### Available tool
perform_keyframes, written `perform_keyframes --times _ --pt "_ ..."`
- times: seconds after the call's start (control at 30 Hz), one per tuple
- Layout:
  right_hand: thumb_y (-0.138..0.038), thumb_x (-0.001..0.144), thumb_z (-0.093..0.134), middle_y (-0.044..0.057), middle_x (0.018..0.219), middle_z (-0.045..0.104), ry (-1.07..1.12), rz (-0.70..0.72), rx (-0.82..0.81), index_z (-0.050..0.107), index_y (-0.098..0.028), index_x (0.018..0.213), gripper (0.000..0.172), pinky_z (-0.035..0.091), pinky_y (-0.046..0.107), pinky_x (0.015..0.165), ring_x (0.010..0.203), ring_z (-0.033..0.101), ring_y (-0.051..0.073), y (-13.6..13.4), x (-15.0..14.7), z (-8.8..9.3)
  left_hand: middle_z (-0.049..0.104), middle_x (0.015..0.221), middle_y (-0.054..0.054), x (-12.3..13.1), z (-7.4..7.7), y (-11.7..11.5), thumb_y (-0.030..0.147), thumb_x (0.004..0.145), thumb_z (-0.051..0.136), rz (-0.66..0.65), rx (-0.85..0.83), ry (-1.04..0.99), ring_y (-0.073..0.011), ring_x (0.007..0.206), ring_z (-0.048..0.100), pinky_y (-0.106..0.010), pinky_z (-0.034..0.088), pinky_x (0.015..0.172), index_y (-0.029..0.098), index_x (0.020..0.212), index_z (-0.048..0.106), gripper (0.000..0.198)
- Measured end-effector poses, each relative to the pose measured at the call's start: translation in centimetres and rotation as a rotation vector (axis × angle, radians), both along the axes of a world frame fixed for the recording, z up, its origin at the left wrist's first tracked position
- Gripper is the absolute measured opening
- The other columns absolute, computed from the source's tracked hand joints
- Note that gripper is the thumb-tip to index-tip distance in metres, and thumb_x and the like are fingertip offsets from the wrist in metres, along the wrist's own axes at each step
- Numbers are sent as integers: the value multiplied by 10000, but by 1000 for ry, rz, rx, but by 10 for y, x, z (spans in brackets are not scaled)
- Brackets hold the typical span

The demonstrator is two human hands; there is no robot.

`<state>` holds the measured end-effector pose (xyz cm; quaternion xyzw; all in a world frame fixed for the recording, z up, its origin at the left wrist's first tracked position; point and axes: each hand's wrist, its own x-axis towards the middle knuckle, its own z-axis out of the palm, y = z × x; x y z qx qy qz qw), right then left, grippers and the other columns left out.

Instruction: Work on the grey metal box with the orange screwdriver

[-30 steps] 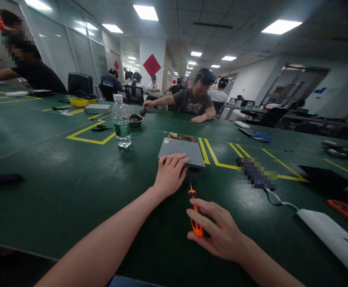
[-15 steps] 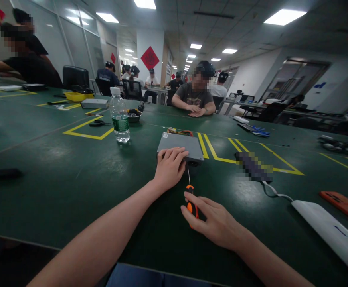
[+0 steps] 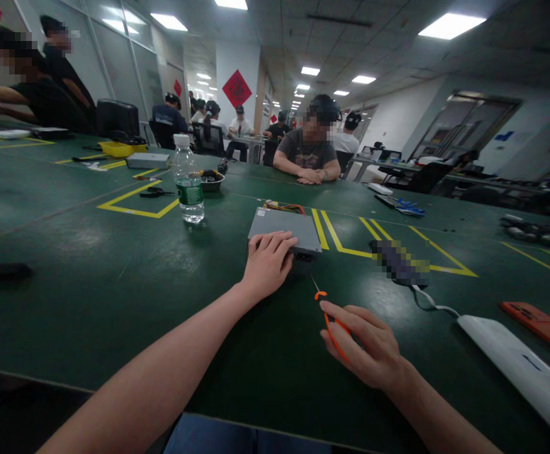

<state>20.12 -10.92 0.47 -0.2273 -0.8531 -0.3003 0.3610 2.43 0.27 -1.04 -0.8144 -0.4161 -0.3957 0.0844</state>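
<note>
A flat grey metal box (image 3: 288, 228) with coloured wires at its far end lies on the green table (image 3: 90, 284). My left hand (image 3: 266, 263) rests on the box's near left corner, fingers laid flat over its top. My right hand (image 3: 366, 343) is closed around the orange and black handle of a screwdriver (image 3: 326, 309). The screwdriver's thin shaft points up and left toward the box's near side, and its tip stops just short of the box.
A water bottle (image 3: 188, 183) stands left of the box, a metal bowl (image 3: 212, 181) behind it. Right of my hand lie a white slab with a cable (image 3: 516, 366), an orange phone (image 3: 542, 328) and a blurred object (image 3: 402, 261). A person (image 3: 309, 151) sits across the table, others further back.
My right hand has closed on the screwdriver and shifted right, tilting the shaft so it points toward the box. The left hand has stayed on the box.
</note>
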Motion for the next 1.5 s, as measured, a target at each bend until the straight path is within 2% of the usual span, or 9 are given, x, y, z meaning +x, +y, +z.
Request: perform_keyframes --times 0.2,0.63,1.23,1.5 --pt "-58 789 591 115 967 659 25 -34 22 546 -172 856 140 549 243 621 774 637 141 -2 13 3 558 1256 -12 0 -1 1 230 883 452 0 3 -9 -196 1195 442 -398 260 991 267 1160 519 288" --pt "-45 767 623 160 1024 635 -21 -81 2 565 -135 899 170 546 276 697 812 628 165 5 16 -8 548 1270 -26 -1 0 0 238 885 445 -5 -13 5 -208 1196 437 -406 255 990 262 1165 521 291" --pt "-38 774 626 178 1064 603 -8 -44 6 538 -117 909 179 548 283 695 881 610 166 5 16 -5 546 1275 -6 0 -1 1 240 889 443 -3 -9 -4 -194 1198 436 -393 258 986 265 1165 510 285" --pt "-50 791 612 163 1092 588 -48 -93 -7 537 -133 925 174 543 281 711 877 604 156 3 16 -8 547 1273 0 0 -1 1 237 884 452 0 -5 -5 -190 1195 438 -390 253 993 268 1165 508 288"
